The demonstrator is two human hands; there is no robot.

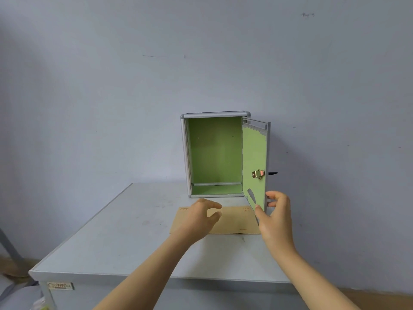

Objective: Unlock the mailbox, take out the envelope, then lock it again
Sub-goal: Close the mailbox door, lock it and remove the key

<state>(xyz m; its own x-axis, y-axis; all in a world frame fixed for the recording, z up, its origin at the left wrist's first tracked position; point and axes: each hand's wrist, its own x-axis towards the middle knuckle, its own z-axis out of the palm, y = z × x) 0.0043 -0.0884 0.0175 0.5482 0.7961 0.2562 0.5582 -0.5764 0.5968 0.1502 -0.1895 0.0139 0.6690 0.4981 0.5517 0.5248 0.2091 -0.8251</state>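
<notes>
**Right hand on the open mailbox door, envelope out on the table**

Right hand (276, 217) grips the lower free edge of the mailbox door (254, 162): the thumb lies against the green inner face near the bottom corner, while the fingers wrap round the outer side of the metal frame, so the hand is closed narrowly on the door's edge. Left hand (199, 217) hovers just above the envelope (234, 222), loosely curled and half open, fingers bent toward the thumb with a gap between them; it holds nothing, and whether it touches the paper cannot be told.

The mailbox (214, 114) stands upright on the grey table (111, 238), near the back edge by the wall. Its door is swung out to the right, hinged on that side, showing a bare green interior. A brass lock cam (258, 174) sits on the door's inner face, and the dark end of a key (273, 173) pokes out beyond the door's outer side at the same height.

The tan envelope lies flat on the table just in front of the mailbox, partly covered by both hands.
</notes>
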